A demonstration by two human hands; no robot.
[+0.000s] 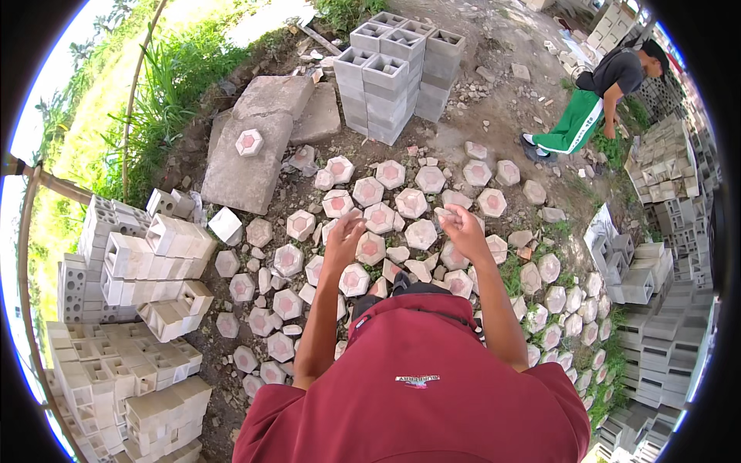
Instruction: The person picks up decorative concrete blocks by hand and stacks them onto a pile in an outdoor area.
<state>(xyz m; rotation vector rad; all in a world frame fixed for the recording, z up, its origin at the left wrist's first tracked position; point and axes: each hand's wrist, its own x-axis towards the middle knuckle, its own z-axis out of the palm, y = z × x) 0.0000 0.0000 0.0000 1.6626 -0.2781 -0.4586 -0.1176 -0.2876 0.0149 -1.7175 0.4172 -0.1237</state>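
Left hand (344,238) and right hand (465,234) are hovering empty, fingers curving loosely, over pavers (410,202); facing palms are probably favouring an even 2-handed grip.

Got a plain maroon shirt (409,417), hexagonal pavers (379,217) in chalky white with pinkish-red centres, plain grey block stack (374,104), creamier beige blocks (158,262), plus bright green pants (573,122) with a white side stripe (585,133)

Head-worn fisheye — facing down, near left hand (345,238), right hand (465,234)
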